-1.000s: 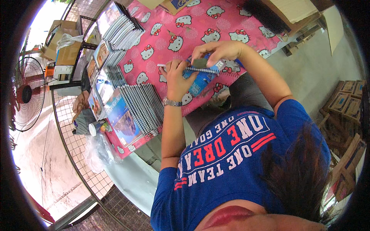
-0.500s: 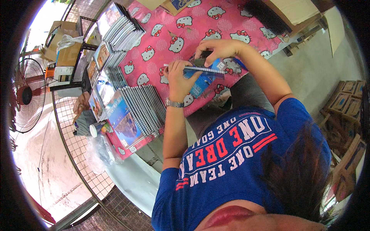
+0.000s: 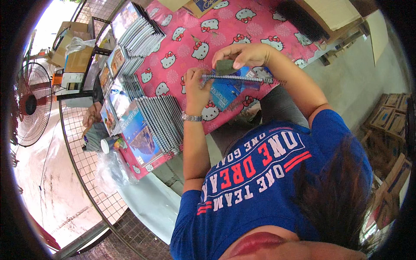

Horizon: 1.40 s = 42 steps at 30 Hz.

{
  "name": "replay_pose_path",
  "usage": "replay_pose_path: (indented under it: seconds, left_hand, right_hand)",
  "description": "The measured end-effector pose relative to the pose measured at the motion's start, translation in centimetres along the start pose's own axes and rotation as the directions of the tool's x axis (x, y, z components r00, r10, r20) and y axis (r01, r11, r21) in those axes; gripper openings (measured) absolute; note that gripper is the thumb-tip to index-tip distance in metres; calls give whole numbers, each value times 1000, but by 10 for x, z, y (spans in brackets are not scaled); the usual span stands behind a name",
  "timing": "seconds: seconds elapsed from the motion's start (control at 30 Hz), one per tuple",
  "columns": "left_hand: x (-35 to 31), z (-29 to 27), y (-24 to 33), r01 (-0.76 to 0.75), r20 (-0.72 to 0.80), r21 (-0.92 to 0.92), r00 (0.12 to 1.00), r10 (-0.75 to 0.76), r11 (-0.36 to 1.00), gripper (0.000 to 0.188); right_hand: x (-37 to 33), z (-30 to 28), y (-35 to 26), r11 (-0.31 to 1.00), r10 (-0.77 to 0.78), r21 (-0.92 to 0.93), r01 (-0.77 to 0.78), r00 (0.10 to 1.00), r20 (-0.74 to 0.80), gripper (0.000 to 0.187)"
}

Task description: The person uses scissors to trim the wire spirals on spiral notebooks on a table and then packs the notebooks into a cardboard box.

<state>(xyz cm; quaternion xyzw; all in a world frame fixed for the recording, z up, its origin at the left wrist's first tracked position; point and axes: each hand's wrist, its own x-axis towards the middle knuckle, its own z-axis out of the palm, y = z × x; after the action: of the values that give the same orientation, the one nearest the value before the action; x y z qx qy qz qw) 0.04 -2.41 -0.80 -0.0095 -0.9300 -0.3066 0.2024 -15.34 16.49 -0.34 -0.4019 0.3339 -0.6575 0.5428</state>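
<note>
A blue-covered spiral notebook (image 3: pixel 226 93) is at the table's near edge, its bound edge facing up. My left hand (image 3: pixel 197 89), with a metal watch on the wrist, is closed on the left end of that edge. A dark wire coil (image 3: pixel 264 80) runs along the binding and sticks out past its right end. Just above the binding, my right hand (image 3: pixel 245 55) pinches a small dark green block (image 3: pixel 225 66), its fingers bent over the top. Part of the notebook's lower side is hard to make out.
Stacks of spiral notebooks (image 3: pixel 162 121) line the table's left side. A pink patterned cloth (image 3: pixel 182 56) covers the table. Many dark coils (image 3: pixel 301 19) lie at the far right beside cardboard (image 3: pixel 333 15). A fan (image 3: pixel 30 104) and wire mesh stand left; boxes (image 3: pixel 385 115) sit right.
The coil now reaches farther out past the right end of the binding. My right hand has shifted slightly left, and the green block shows more plainly in its fingers.
</note>
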Motion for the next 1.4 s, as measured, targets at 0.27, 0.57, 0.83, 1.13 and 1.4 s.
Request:
replay_pose_path:
  seconds: [0.27, 0.57, 0.83, 1.13, 1.4]
  left_hand:
    - [6, -2, -2, 131, 68, -110, 990, -124, 985, 31]
    - [7, -4, -13, 245, 127, -288, 968, -216, 926, 24]
    - [-18, -2, -15, 390, -9, -601, 869, -495, 697, 19]
    - [-36, 11, -10, 341, -124, -644, 837, -533, 685, 19]
    - [-44, 20, -1, 266, -276, -559, 833, -479, 785, 18]
  right_hand:
    - [11, -7, -3, 966, 95, -243, -91, 995, 6, 39]
    - [17, -32, 7, 610, 168, -707, -358, 930, -326, 50]
    - [-87, -62, 62, 98, -635, -694, -713, 493, -595, 75]
    - [-115, 61, 97, 69, -482, -738, -672, 625, -614, 57]
    - [-18, 118, 51, 142, -534, -962, -233, 800, -272, 59]
